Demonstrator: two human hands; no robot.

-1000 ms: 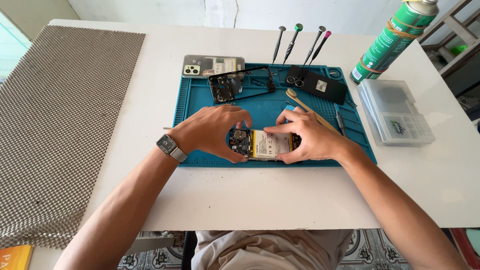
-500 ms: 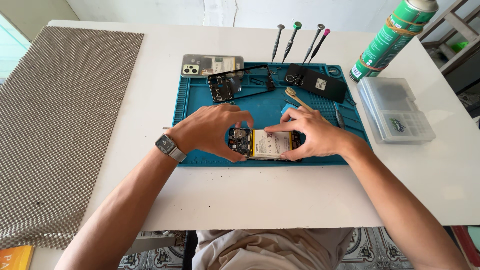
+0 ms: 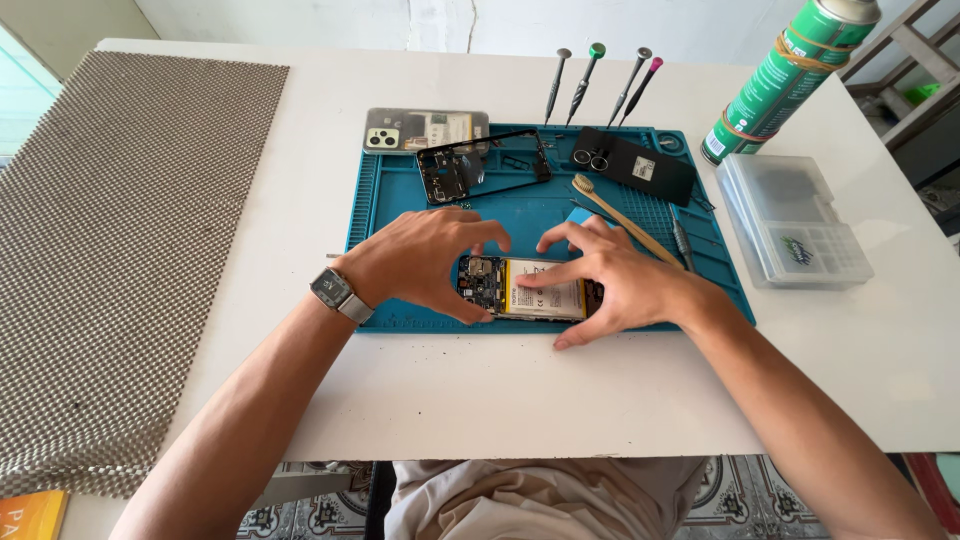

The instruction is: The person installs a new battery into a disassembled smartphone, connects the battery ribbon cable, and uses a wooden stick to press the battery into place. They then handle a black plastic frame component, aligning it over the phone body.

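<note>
An opened phone (image 3: 525, 290) with its yellow battery and circuit board showing lies flat near the front edge of a teal repair mat (image 3: 400, 195). My left hand (image 3: 425, 260), with a wristwatch on the wrist, grips the phone's left end by thumb and fingers. My right hand (image 3: 610, 280) holds the right end, its index finger stretched across the battery. A light blue pick partly shows behind my right fingers.
On the mat's far side lie a black phone frame (image 3: 480, 170), a phone back cover (image 3: 420, 128), a black camera cover (image 3: 635, 165) and a bamboo toothbrush (image 3: 625, 220). Several screwdrivers (image 3: 595, 80), a green spray can (image 3: 790, 75), a clear parts box (image 3: 795, 220) and a grey mesh mat (image 3: 110, 240) surround it.
My right hand's fingers shifted from the phone's top edge so that the index finger now reaches over the battery. The phone stays where it was; the left hand barely moved.
</note>
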